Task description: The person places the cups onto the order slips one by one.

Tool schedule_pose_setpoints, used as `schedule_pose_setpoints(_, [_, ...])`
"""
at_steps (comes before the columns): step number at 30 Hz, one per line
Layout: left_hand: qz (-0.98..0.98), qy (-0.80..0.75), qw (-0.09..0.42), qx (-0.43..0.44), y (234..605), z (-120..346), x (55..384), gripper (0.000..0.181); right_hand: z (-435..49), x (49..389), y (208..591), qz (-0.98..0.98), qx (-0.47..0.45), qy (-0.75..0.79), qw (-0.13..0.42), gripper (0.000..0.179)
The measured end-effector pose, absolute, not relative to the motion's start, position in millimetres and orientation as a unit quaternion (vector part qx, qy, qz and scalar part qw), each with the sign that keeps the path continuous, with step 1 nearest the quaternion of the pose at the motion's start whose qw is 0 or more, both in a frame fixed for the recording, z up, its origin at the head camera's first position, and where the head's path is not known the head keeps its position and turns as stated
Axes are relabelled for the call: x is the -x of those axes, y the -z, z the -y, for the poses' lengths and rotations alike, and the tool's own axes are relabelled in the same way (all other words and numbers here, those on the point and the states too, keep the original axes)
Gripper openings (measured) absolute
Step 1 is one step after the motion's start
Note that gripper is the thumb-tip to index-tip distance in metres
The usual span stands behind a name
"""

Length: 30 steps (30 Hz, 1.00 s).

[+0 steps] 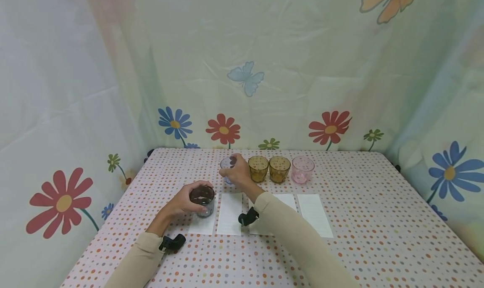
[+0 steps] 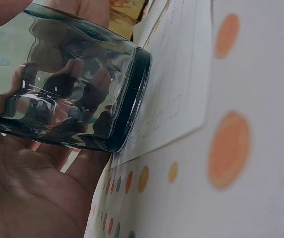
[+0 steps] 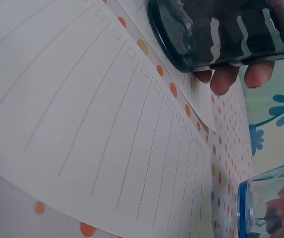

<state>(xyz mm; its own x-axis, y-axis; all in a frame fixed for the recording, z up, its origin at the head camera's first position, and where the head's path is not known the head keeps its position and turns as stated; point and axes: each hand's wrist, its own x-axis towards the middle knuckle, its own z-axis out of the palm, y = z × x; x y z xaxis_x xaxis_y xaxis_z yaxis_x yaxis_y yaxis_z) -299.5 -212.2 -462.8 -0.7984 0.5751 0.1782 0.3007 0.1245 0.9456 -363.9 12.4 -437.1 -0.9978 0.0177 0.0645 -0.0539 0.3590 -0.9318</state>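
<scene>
My left hand point(image 1: 184, 200) grips a dark smoky-grey glass point(image 1: 204, 204), fingers and thumb round its sides. In the left wrist view the base of that glass point(image 2: 82, 94) is close over a lined white sheet point(image 2: 186, 94). Farther back, my right hand point(image 1: 240, 171) holds a clear bluish glass point(image 1: 225, 163) at the left end of a row, partly hiding it. The blue base of this glass point(image 3: 242, 210) shows at the lower right of the right wrist view.
Right of my right hand stand two amber glasses point(image 1: 258, 171) point(image 1: 279, 172) and a pink glass point(image 1: 302, 171). Several lined sheets point(image 1: 229, 214) lie side by side in front of the row; my right forearm crosses over them. A flowered curtain point(image 1: 287, 90) hangs behind the dotted tablecloth point(image 1: 363, 204).
</scene>
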Motion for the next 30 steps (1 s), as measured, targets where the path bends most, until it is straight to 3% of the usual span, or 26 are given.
schedule_pose_setpoints(30, [-0.748,-0.586,0.12,-0.288,462.6,211.7,299.8,0.075,-33.3,350.2,421.7,0.773,-0.094,-0.628,-0.004,0.055])
